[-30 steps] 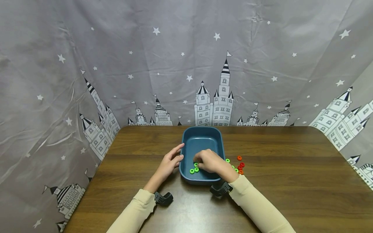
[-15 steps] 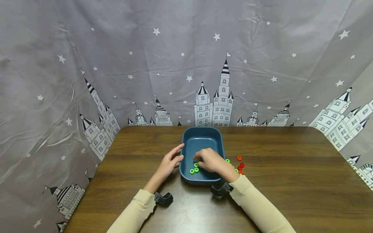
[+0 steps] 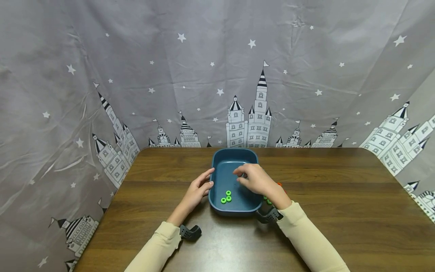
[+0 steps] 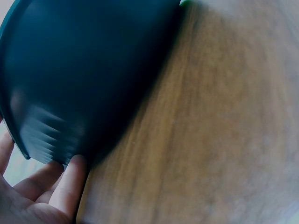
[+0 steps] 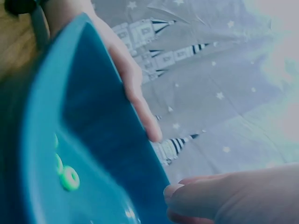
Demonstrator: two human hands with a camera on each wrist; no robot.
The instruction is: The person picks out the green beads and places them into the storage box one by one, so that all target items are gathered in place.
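Three small green rings [image 3: 229, 198] lie close together on the floor of a blue rectangular tray [image 3: 234, 213], near its front left corner. My left hand [image 3: 196, 192] touches the tray's left wall, with fingertips and thumb against the outside. In the left wrist view, those fingertips [image 4: 74, 172] rest low on the wall. Above the right half of the tray hovers my right hand [image 3: 256, 180], its fingers loosely bent, and nothing shows between them. The right wrist view has the same hand [image 5: 210, 198] beside the tray's inner wall [image 5: 93, 93].
Right of the tray, some green rings [image 3: 269, 202] and an orange ring [image 3: 279, 184] show, partly hidden by my right wrist. Everything stands on a brown wooden table [image 3: 340, 196]. Behind it hangs a grey curtain [image 3: 217, 68] with castles and stars.
My right hand has lifted off the green rings and moved right and away from me. Its fingers have loosened. The left hand stays at the tray wall.
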